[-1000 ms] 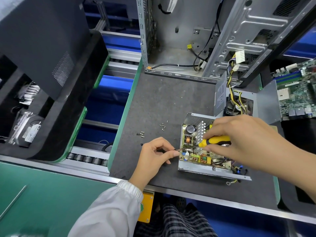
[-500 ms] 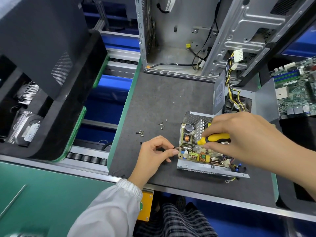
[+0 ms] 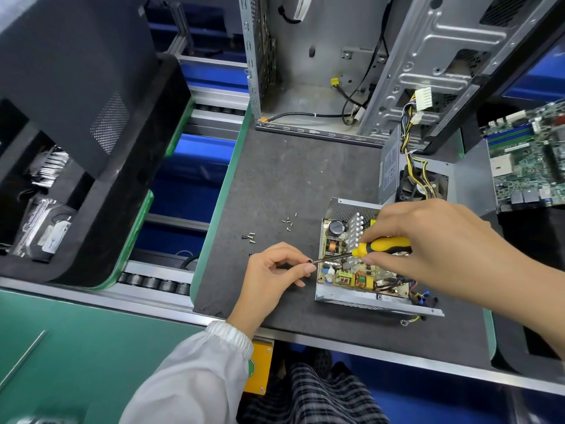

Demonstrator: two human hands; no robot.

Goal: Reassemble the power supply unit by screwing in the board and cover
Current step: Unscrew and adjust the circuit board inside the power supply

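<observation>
psu chassis (image 3: 377,299) open, board (image 3: 357,275) bare, near mat's (image 3: 290,179) front edge | right hand (image 3: 434,249) grips yellow screwdriver (image 3: 382,244) | left hand (image 3: 272,273) pinches screw (image 3: 309,261) at its tip | loose screws (image 3: 269,229) mid-mat

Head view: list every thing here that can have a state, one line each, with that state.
Power supply unit: cover off, board exposed, flat on the mat.
Screwdriver: gripped by the right hand, tip at the left hand's fingertips.
Left hand: pinching a small dark screw at the screwdriver tip.
Loose screws: scattered on the mat, untouched.
Computer case: open, side panel off.
</observation>
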